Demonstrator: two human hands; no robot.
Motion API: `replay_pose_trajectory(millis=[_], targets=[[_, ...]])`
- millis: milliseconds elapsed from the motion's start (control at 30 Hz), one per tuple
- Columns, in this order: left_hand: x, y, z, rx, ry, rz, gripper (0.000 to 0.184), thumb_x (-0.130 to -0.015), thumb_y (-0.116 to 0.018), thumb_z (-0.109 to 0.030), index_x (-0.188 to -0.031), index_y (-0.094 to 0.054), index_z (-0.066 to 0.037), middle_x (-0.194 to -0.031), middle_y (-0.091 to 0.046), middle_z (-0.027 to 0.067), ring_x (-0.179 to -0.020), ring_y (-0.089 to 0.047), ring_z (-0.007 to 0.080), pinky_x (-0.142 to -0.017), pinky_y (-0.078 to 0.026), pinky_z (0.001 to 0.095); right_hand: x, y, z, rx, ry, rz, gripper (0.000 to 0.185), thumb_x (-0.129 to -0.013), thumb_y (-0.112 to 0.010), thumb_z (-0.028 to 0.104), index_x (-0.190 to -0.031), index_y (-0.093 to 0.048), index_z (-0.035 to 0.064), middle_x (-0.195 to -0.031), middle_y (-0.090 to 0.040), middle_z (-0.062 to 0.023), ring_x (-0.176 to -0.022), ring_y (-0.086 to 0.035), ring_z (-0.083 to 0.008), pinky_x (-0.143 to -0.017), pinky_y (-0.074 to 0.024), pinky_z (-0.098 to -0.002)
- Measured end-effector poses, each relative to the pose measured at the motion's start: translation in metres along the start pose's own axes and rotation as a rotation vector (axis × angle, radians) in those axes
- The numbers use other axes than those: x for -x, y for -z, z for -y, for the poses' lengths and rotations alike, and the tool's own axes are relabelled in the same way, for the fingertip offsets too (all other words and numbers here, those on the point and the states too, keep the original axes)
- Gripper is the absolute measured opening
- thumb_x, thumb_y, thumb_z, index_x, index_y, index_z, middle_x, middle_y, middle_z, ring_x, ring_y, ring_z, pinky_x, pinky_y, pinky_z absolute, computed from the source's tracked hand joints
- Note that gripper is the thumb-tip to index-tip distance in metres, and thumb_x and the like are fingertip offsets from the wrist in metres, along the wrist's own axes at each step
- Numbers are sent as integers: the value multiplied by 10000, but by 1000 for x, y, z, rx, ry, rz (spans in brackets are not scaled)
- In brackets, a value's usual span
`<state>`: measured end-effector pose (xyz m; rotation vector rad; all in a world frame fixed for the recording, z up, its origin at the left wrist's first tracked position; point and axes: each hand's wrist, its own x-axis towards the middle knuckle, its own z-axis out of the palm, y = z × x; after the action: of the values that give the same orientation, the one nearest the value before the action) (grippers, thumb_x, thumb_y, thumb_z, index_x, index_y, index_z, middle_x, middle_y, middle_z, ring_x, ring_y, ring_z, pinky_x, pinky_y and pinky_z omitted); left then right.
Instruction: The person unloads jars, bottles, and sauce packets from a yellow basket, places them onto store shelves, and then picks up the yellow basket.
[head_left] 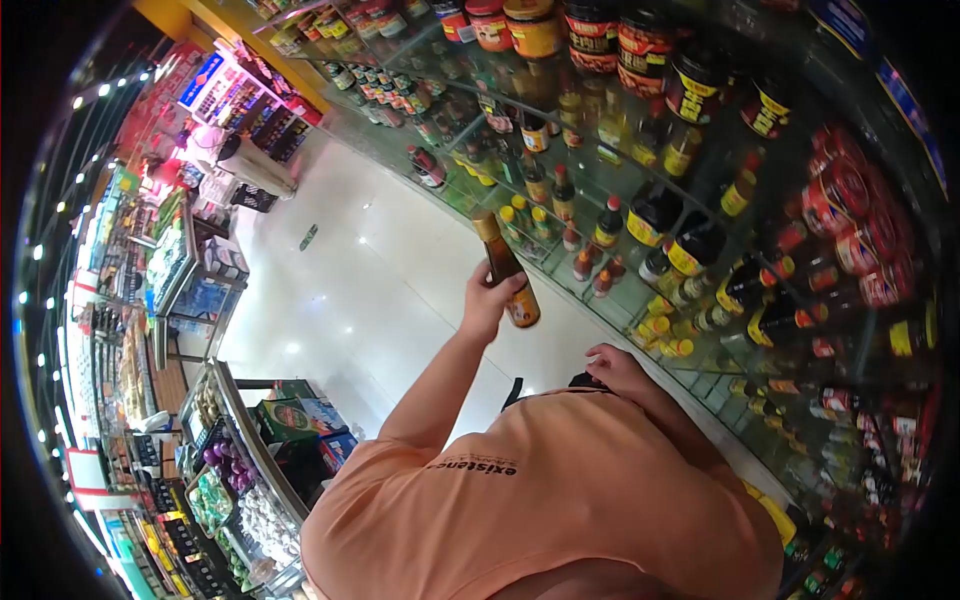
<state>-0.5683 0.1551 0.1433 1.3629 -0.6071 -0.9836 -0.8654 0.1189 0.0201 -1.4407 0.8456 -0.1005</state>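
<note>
My left hand (484, 305) is wrapped round the lower part of a glass sauce bottle (505, 262) with dark brown contents, a gold cap and a label. The bottle is held tilted above the floor, apart from the shelves. Low beside my waist is my right hand (618, 370), its fingers loosely apart with nothing visible in them. A black item (583, 380) shows partly behind my shirt near that hand; I cannot make out what it is. Closest to the right hand are small yellow-capped bottles (655, 328) on the glass shelving.
Glass shelves (560, 130) with jars and bottles run along the right. A pale tiled floor (370, 260) stretches ahead. At left stand a produce stand (262, 455) with garlic and purple vegetables, and boxes (290, 415). Another person (235, 160) stands far off at upper left.
</note>
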Motion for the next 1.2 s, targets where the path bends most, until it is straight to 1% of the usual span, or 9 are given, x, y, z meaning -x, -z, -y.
replay_pose_trajectory(millis=[133,233,333,533,833,1067,1100,1167,1200], targets=[[-80,9,-25,-435,-281,-123,314,-774,-857,-165,-997,-710,0,-998,-600,44,-933,-603,121,-841,-511,309,-32,32,12,35,14,11,406,-913,-709,263,-1239,-629,34,-970,-731,-132,-870,-706,-223,-790,-554,-350],[-129,0,-47,-251,-377,-100,475,-783,-854,-121,-1180,-635,22,-1047,-691,66,-978,-652,127,-867,-544,305,-47,51,5,110,0,-41,410,-911,-712,263,-1241,-629,34,-969,-733,-134,-864,-711,-230,-782,-556,-352],[-172,-7,-57,-290,-449,-60,502,-816,-838,-91,-1243,-601,29,-1102,-717,95,-1032,-671,141,-866,-565,314,-46,68,0,75,-2,-98,397,-915,-712,244,-1236,-627,26,-951,-730,-124,-835,-709,-216,-766,-557,-343],[-245,-14,-61,-385,-480,8,489,-815,-837,-85,-1239,-616,14,-1137,-713,95,-1049,-672,160,-897,-563,328,-42,71,-9,-42,-175,-289,402,-919,-716,239,-1252,-614,37,-937,-703,-119,-785,-701,-189,-701,-560,-340],[-303,-4,-48,-331,-430,141,452,-788,-866,-91,-1164,-650,35,-1108,-709,102,-1003,-647,141,-876,-575,319,-45,21,-20,-362,-239,-615,380,-952,-679,267,-1243,-597,36,-908,-700,-95,-780,-694,-171,-648,-540,-311],[-332,8,-34,-363,-362,219,554,-761,-887,-99,-1242,-641,25,-1161,-701,109,-1017,-670,184,-901,-559,332,-48,-33,-7,-654,-232,-784,288,-931,-701,168,-1189,-615,73,-890,-689,-33,-720,-663,-134,-599,-512,-294],[-334,8,-31,-369,-355,251,554,-761,-887,-99,-1242,-641,25,-1161,-701,109,-1017,-670,184,-901,-559,332,-47,-42,-27,-683,-169,-778,300,-953,-671,182,-1233,-608,93,-922,-700,-47,-760,-678,-153,-660,-529,-305],[-338,9,-19,-372,-397,240,546,-767,-882,-99,-1239,-641,30,-1159,-704,107,-1024,-670,179,-901,-555,331,-43,-52,-12,-728,-190,-832,311,-915,-708,159,-1198,-621,66,-918,-675,-33,-730,-652,-118,-614,-511,-281],[-339,9,-16,-290,-397,267,537,-772,-883,-95,-1233,-641,34,-1155,-707,106,-1025,-668,166,-896,-545,321,-41,-56,1,-638,-294,-867,309,-928,-690,161,-1211,-619,61,-897,-666,-38,-726,-644,-119,-623,-515,-280]])
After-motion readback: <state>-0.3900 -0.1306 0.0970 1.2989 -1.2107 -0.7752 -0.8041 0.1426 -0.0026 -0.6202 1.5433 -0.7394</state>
